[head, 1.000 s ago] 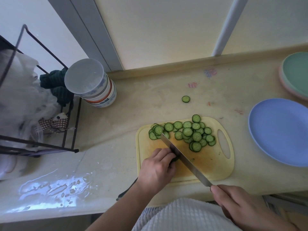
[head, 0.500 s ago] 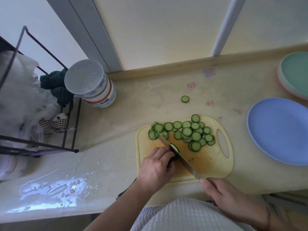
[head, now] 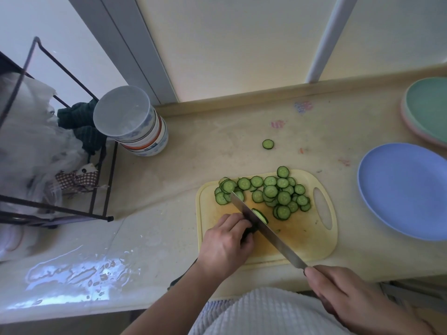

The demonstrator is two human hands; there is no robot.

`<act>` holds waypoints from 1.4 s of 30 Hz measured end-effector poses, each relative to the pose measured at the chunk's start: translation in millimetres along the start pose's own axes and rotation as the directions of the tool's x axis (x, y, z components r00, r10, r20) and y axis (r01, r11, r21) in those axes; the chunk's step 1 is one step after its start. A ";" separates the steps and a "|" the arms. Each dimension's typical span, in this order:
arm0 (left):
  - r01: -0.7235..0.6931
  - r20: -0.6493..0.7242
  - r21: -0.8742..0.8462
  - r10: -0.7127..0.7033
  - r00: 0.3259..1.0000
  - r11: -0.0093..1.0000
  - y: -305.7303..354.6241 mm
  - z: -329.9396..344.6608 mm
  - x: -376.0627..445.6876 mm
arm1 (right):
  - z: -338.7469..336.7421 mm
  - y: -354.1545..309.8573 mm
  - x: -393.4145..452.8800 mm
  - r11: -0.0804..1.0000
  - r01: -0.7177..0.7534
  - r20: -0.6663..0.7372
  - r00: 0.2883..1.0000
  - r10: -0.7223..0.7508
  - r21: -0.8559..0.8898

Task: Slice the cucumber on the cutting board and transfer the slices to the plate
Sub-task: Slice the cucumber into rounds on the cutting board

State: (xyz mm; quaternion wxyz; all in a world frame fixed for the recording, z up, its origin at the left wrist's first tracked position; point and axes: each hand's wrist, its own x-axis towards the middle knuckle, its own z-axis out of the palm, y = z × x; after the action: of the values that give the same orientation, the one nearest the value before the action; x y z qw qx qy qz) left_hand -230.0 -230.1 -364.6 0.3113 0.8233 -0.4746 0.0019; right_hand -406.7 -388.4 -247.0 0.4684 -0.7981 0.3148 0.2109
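The left hand (head: 226, 245) curls its fingers (head: 238, 222) over the short remaining cucumber stub (head: 249, 232) on the yellow cutting board (head: 297, 240), while the right hand (head: 343, 294) is closed round the handle of the knife (head: 266, 230), whose blade lies against the stub with a fresh slice (head: 260, 215) leaning on its far face. Cut slices (head: 271, 192) are heaped at the board's far edge, one stray slice (head: 268, 144) lies on the table (head: 217, 146), and the blue plate (head: 404, 189) holds none. With so little stub left, my judgement is that fingertips should stay tucked back from the blade and each stroke go straight down.
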 end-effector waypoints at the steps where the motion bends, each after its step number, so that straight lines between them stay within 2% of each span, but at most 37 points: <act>1: -0.003 -0.005 -0.004 0.003 1.000 1.000 0.2 0.0 0.3 | -0.2 -0.7 -0.6 1.000 -0.021 -0.010 1.000 0.021 -0.017; 8: -0.006 -0.008 -0.005 0.006 1.000 1.000 1.4 -0.5 0.8 | 5.4 6.8 3.6 0.995 -0.024 -0.050 0.999 0.019 -0.097; 16: 0.001 0.018 0.002 -0.001 1.000 1.000 -0.7 1.0 -0.1 | 15.9 24.5 22.0 0.995 -0.012 0.022 1.000 0.015 -0.102; 25: 0.021 0.007 -0.011 -0.020 1.000 1.000 3.3 -1.4 -0.9 | 4.8 16.3 15.8 0.999 -0.001 0.051 0.999 -0.002 0.055; 32: 0.010 -0.009 -0.020 -0.011 1.000 1.000 2.1 0.0 -1.4 | 0.9 4.4 1.1 1.000 -0.003 -0.012 1.000 0.003 -0.016; 36: 0.006 -0.005 -0.016 -0.006 1.000 1.000 2.0 0.4 -1.7 | 3.0 3.5 1.9 0.998 -0.004 0.003 1.000 0.005 -0.061; 42: 0.007 -0.013 -0.009 -0.007 1.000 1.000 1.5 0.3 -0.4 | 12.5 12.7 14.5 0.999 -0.015 0.013 1.000 0.016 -0.037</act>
State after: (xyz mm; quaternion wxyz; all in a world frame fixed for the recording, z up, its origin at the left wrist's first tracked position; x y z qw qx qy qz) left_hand -231.5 -230.5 -364.2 0.3181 0.8235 -0.4696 0.0038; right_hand -405.8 -386.4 -269.8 0.4542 -0.8027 0.3138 0.2256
